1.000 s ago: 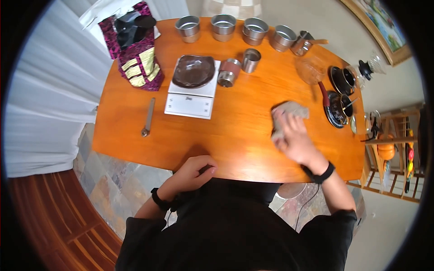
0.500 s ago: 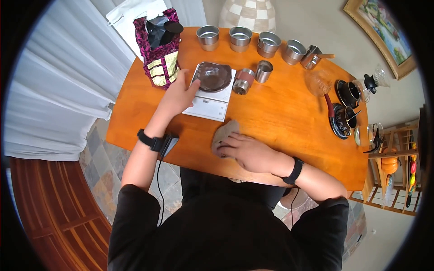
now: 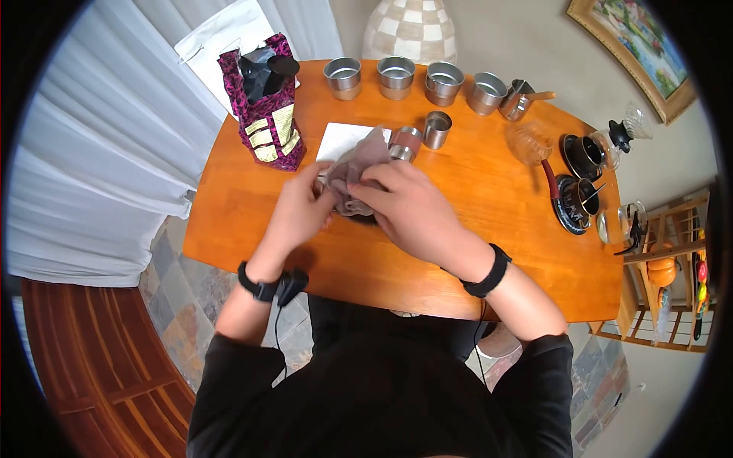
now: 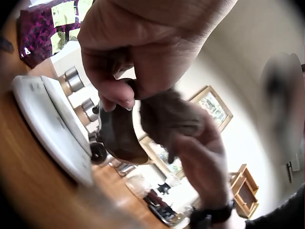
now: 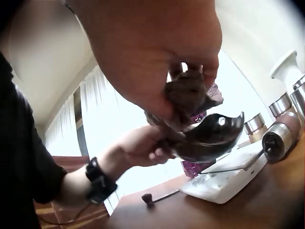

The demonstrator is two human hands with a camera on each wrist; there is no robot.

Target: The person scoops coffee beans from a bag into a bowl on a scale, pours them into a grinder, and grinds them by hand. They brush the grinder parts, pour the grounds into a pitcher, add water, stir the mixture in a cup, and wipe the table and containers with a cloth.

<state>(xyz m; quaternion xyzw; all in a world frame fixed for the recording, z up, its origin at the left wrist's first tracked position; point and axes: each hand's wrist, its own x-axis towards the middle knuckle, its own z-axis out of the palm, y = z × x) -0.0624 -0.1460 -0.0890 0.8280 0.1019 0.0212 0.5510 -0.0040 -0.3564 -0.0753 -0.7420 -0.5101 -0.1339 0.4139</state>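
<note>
My left hand (image 3: 298, 210) pinches the rim of a dark, glossy bowl (image 5: 214, 138), which is tilted and raised above the white scale (image 5: 219, 183). My right hand (image 3: 420, 208) grips a bunched grey-brown cloth (image 3: 360, 169) against the bowl. In the head view the cloth and hands hide most of the bowl. The left wrist view shows the bowl's dark side (image 4: 119, 136) hanging beside the cloth. Just beyond the right hand, a metal cylinder with a reddish-brown band (image 3: 405, 143) lies next to the scale.
A purple patterned bag (image 3: 267, 114) stands at the back left. Several metal tins (image 3: 395, 76) line the far edge, with a small steel cup (image 3: 437, 130) in front. Black cups on saucers (image 3: 576, 202) and a glass vessel (image 3: 529, 143) are on the right. A spoon (image 5: 159, 196) lies left of the scale.
My right hand swept the cloth leftward along the table, then lifted it to the bowl. The left hand rose from the table's edge, reached the bowl and took it off the scale.
</note>
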